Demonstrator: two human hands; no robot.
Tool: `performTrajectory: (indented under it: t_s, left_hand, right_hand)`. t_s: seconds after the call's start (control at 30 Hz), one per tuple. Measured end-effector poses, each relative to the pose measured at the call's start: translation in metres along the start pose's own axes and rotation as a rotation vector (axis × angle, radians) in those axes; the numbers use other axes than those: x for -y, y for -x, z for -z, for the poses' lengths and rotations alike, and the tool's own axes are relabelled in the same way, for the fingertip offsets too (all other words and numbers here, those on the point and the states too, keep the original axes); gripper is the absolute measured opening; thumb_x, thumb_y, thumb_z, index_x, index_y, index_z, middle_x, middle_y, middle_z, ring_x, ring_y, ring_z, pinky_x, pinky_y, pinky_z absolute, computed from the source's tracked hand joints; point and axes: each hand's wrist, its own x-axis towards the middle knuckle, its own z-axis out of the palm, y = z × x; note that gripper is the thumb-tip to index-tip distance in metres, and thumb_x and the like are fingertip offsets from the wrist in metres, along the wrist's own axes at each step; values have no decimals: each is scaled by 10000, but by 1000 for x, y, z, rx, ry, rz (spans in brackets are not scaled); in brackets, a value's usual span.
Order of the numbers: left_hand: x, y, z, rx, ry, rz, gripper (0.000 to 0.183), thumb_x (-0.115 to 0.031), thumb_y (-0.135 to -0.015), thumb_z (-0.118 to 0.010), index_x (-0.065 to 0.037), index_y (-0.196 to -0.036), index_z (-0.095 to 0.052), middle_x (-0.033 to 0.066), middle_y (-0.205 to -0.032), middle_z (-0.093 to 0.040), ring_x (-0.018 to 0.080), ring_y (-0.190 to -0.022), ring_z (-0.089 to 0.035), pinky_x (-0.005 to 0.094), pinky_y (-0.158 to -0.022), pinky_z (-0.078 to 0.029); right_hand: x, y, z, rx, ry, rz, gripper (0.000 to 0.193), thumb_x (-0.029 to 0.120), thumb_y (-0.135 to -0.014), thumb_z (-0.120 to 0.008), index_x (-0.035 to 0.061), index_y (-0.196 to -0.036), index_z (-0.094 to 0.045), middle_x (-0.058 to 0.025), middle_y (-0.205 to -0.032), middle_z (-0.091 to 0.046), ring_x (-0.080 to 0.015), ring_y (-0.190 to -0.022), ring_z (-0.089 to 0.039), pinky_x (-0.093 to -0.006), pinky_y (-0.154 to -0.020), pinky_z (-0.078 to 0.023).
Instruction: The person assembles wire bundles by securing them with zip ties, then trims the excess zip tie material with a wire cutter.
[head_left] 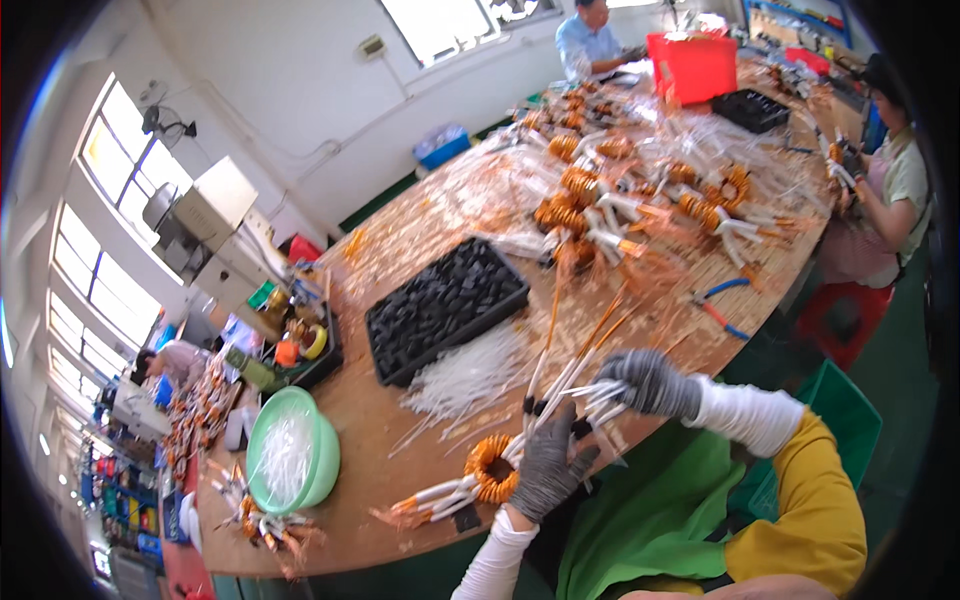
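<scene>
A ring-shaped coil wound with orange copper wire [491, 468] lies at the table's near edge, its white-sleeved leads [440, 492] spreading to both sides. My left hand [548, 466], in a grey glove, is closed round the leads just right of the ring. Further right, my right hand [652, 384], also gloved in grey, is closed on several white sleeved ends [600, 394]; its fingertips are partly hidden. Small black pieces [580, 428] sit among the leads by my hands. Long bare copper ends [600, 325] point away from me.
Ahead stands a black tray of small black pieces [445, 305], beside loose white cable ties [465, 372]. A green bowl [327, 450] holds more, at left. Pliers [722, 308] lie right of a heap of coils [580, 215]. Two co-workers sit at the table's far and right sides.
</scene>
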Motion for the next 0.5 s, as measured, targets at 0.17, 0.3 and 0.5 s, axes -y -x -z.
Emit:
performTrajectory:
  t_s: [0.17, 0.3, 0.5]
  left_hand:
    - [24, 25, 70, 23, -448, 88, 644, -332, -730, -698, 13, -1220, -462, 227, -1103, -553, 378, -1016, -531, 422, -858, -429]
    - [46, 52, 76, 113, -683, 438, 696, -440, -730, -664, -5, -1232, -458, 199, -1030, -593, 329, -905, -583, 441, -787, -438]
    - [46, 45, 69, 209, -550, 620, 692, -449, -748, -643, 11, -1232, -463, 205, -1045, -604, 342, -911, -604, 436, -825, -436]
  right_hand:
    - [11, 7, 20, 561, 420, -171, 174, 305, -782, -561, 140, -830, -587, -53, -774, -551, -247, -626, -591, -374, -480, -439]
    - [37, 29, 11, 788, 475, -149, 176, 308, -787, -540, 146, -851, -573, -57, -759, -554, -254, -621, -587, -389, -464, -435]
    - [53, 109, -44, 587, 56, -202, 160, 266, -769, -558, 118, -830, -567, -87, -671, -531, -286, -594, -570, -400, -510, -437]
